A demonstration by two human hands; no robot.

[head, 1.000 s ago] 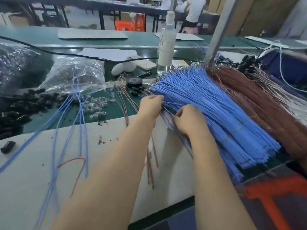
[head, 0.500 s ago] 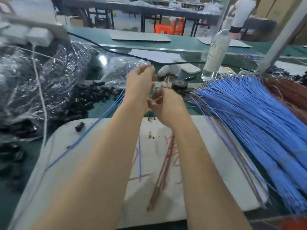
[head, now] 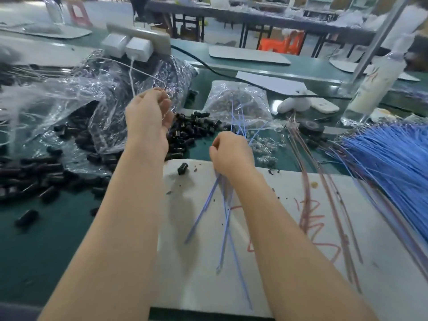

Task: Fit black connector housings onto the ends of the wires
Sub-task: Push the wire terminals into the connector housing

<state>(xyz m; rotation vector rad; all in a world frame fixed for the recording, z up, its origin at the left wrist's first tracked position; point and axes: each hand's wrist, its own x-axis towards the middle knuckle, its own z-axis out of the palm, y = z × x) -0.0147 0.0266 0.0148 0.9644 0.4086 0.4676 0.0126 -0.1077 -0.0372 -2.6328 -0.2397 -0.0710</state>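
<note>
**Wires in hand, housing not yet fitted**

We were at the pick-up step: wires gathered, and no housing fitted that we could see. Our right hand (head: 231,155) was clenched around a few blue wires (head: 225,223). Their upper ends poked out above the fist, and their tails fanned down across the white mat (head: 192,286) on the counter (head: 46,239).

Our left hand (head: 148,119) hung apart from it, up and to the left, over the heap of black connector housings (head: 192,133) spilling from a clear plastic bag (head: 111,100). Its fingers were curled downward. Seeing only the back of the hand, we could not tell whether they held a housing or nothing.

One loose housing (head: 182,169) lay at the mat's far edge, between the two hands. The big blue bundle (head: 393,163) and the brown wires (head: 305,188) lay off to the right.

We judged that the next move needed one housing pinched in the left hand, its open end turned toward the wires. Then the hands would have to come together so one wire end could be pushed in straight. With several wires in one fist, separating a single end looked like the fiddly part.
</note>
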